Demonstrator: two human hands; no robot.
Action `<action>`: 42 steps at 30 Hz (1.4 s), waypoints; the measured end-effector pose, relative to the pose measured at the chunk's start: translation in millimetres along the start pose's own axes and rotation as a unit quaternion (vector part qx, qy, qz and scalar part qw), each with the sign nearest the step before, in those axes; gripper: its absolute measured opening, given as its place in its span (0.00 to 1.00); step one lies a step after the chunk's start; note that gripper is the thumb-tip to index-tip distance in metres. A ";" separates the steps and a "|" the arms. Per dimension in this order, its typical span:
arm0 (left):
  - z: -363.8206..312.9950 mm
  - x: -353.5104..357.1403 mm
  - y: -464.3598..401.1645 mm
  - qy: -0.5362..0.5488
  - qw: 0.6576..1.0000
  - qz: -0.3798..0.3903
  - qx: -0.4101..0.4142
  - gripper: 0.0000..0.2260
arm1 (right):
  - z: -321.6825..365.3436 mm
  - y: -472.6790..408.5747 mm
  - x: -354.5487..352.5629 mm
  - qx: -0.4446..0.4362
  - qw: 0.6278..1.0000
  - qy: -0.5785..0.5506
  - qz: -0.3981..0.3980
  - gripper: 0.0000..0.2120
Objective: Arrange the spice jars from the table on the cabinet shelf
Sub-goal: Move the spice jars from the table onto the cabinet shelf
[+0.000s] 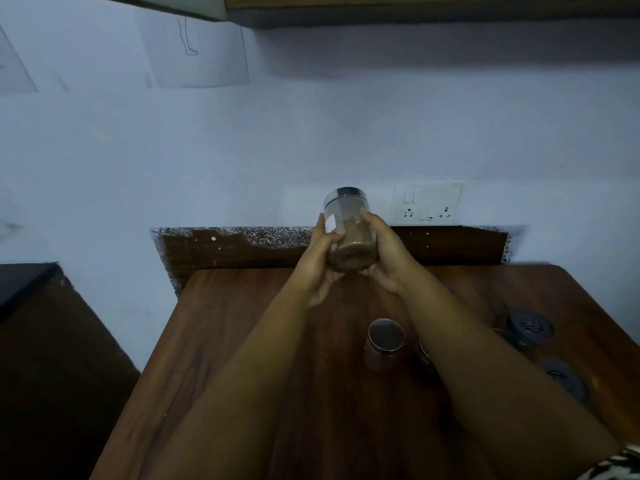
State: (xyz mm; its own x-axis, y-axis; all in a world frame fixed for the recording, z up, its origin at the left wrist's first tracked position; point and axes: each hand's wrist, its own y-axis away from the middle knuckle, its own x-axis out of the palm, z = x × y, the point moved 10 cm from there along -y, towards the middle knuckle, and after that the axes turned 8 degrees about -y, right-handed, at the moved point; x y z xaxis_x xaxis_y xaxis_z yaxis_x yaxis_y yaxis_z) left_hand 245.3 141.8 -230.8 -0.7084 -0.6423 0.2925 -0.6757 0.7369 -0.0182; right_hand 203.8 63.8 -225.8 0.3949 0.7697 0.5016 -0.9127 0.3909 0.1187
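One spice jar [349, 233] in transit: you lift it clear of the table [242, 341], left hand [320, 268] and right hand [384, 254] curled around its sides. Remaining below: copper-lidded jar [384, 344], two dark-lidded jars [530, 327] (shelf unseen).

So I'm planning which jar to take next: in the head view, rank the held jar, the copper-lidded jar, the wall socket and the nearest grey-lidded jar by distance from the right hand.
1. Held jar: gripped by the right hand and the left hand.
2. Wall socket: up right, on the wall.
3. Copper-lidded jar: below, on the table.
4. Grey-lidded jar: far right on the table.
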 end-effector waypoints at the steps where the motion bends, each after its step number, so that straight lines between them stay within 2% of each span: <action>1: -2.2 3.7 -0.8 0.004 1.000 0.010 0.003 0.36 | 1.5 -0.4 1.0 -0.009 1.000 0.014 -0.002 0.25; 7: -19.3 5.3 0.9 -0.059 0.997 0.004 0.048 0.42 | 23.3 -0.9 -9.8 -0.057 0.996 0.038 -0.049 0.18; 9: -21.4 9.6 0.7 -0.054 0.997 0.019 0.055 0.44 | 26.8 -0.8 -10.3 -0.075 0.994 0.053 -0.063 0.19; 13: -23.9 9.0 -1.0 -0.056 0.997 -0.003 0.061 0.43 | 27.9 -0.1 5.1 -0.068 0.992 0.103 -0.002 0.29; 15: -28.8 5.0 -0.1 -0.091 0.993 -0.032 0.068 0.41 | 28.5 1.3 9.9 -0.068 0.988 0.135 0.027 0.31; 17: -37.5 6.8 1.7 -0.137 0.987 -0.028 0.082 0.39 | 27.4 0.5 8.5 -0.071 0.988 0.133 0.042 0.32; 23: -57.1 15.0 1.9 -0.185 0.976 -0.012 0.114 0.38 | 44.2 6.0 20.3 -0.092 0.991 0.075 0.069 0.31; 30: -79.0 15.1 1.4 -0.201 0.966 -0.033 0.156 0.42 | 62.5 5.3 29.8 -0.119 0.984 0.114 0.068 0.30; 37: -158.8 34.0 8.9 -0.292 0.917 -0.059 0.266 0.43 | 123.7 12.1 56.7 -0.221 0.959 0.180 0.008 0.36; 42: -240.4 51.8 20.6 -0.311 0.866 -0.089 0.382 0.43 | 208.3 43.7 102.9 -0.356 0.894 0.270 -0.013 0.40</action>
State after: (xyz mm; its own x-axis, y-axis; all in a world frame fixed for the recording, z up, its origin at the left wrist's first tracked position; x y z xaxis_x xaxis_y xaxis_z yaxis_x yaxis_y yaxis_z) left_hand 243.8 174.3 13.8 -0.3913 -0.8959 -0.2104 -0.5554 0.4122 -0.7222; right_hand 182.8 55.0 9.6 0.5837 0.8120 -0.0036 -0.6803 0.4866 -0.5481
